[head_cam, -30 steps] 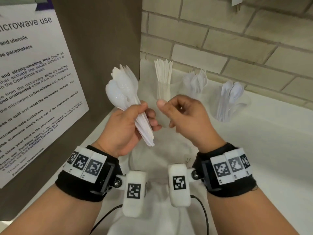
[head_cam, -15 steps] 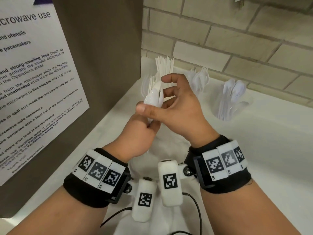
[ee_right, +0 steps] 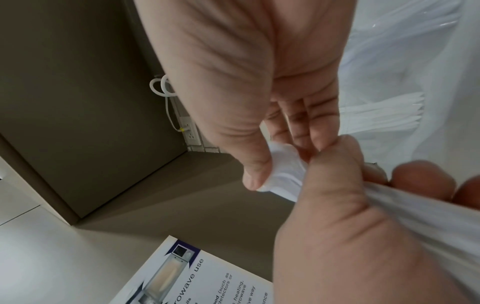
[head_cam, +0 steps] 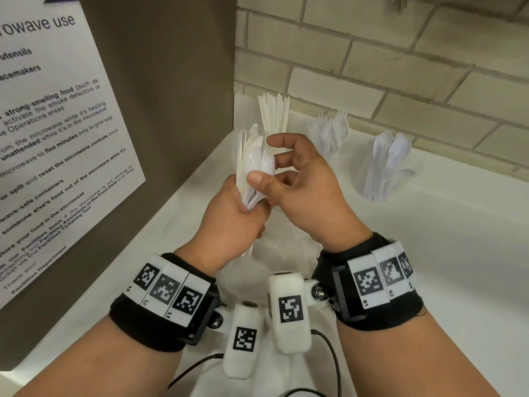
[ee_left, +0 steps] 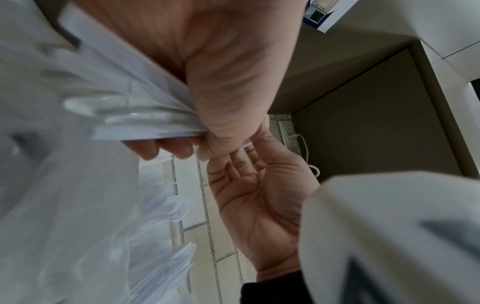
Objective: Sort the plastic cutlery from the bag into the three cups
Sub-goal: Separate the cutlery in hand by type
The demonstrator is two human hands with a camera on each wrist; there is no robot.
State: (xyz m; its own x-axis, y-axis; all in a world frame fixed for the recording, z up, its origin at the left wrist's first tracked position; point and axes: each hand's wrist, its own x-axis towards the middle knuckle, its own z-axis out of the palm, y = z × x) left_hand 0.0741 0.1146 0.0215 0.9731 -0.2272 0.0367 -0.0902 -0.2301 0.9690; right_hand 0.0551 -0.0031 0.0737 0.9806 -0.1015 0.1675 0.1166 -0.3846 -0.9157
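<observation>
My left hand grips a bundle of white plastic cutlery by the handles, bowls and tips pointing up. My right hand pinches a spoon bowl at the front of that bundle between thumb and fingers; the right wrist view shows the thumb on the white bowl. Three clear cups stand along the brick wall: one with knives, one with forks, one with spoons. The clear plastic bag lies on the counter under my hands.
A brown cabinet side with a white microwave notice stands close on the left. The brick wall closes the back. White counter stretches to the right. Wrist camera cables hang below my hands.
My left hand turned the bundle upright and moved it rightward toward the centre. My right hand came over from the right and took a spoon bowl in a pinch.
</observation>
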